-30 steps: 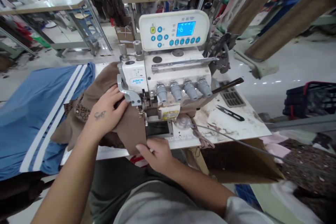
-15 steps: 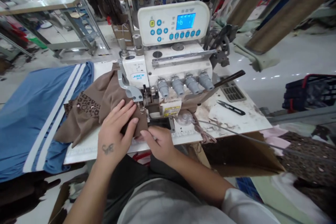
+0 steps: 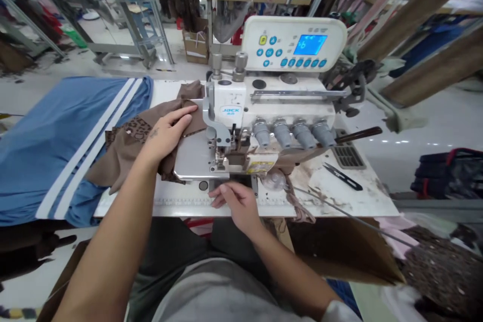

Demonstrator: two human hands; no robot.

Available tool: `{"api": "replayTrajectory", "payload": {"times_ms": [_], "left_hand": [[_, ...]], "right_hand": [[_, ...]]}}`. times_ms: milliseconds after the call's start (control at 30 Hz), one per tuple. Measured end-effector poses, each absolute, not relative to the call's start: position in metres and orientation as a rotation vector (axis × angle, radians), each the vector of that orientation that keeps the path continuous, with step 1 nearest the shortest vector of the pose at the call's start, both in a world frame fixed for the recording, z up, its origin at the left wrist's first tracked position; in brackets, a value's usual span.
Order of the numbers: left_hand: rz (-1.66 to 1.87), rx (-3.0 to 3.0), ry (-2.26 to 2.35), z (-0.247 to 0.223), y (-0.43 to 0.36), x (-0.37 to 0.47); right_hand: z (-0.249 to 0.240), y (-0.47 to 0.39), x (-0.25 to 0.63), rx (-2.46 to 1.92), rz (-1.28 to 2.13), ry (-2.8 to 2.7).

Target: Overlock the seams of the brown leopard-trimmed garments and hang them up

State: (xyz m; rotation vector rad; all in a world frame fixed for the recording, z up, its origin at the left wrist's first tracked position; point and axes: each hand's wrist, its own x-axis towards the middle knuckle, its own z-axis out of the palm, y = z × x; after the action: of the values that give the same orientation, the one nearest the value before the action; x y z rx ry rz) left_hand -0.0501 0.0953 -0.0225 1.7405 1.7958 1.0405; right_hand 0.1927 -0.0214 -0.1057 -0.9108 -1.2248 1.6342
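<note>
Brown fabric [image 3: 154, 115] with a leopard-print patch [image 3: 138, 128] lies bunched left of the white overlock sewing machine [image 3: 230, 98]. My left hand [image 3: 169, 133] rests flat on this fabric, fingers stretched toward the machine's side. Part of the fabric runs over the metal sewing plate [image 3: 194, 156] and out of sight behind the presser foot area [image 3: 221, 158]. In front of the machine, just below the plate's edge, is my right hand [image 3: 239, 206]. Its fingers are curled together with the thumb against them, and nothing shows in them.
Blue fabric with white stripes [image 3: 90, 126] hangs over the table's left side. Black thread snips [image 3: 343, 177] lie at the right, near a grey slotted tray [image 3: 347, 155]. A control panel [image 3: 294, 45] tops the machine. An open cardboard box [image 3: 339, 251] stands below the right edge.
The brown fabric has shifted up and left off the front of the plate, with my left hand on it. My right hand has left the fabric. The camera view has shifted.
</note>
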Motion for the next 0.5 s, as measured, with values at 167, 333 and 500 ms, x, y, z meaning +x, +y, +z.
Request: {"api": "replayTrajectory", "payload": {"times_ms": [167,333,500], "left_hand": [[1.235,1.652,1.993,-0.026,0.035,-0.028],[1.262,1.861,1.785,-0.059,-0.105,0.028],[1.078,2.316,1.585,-0.049,-0.109,0.011]], "right_hand": [[-0.102,-0.019,0.195,-0.897,1.541,-1.397],[-0.112,-0.017,0.197,-0.720,1.331,-1.598],[-0.116,-0.014,0.206,-1.079,1.222,-1.259]]}}
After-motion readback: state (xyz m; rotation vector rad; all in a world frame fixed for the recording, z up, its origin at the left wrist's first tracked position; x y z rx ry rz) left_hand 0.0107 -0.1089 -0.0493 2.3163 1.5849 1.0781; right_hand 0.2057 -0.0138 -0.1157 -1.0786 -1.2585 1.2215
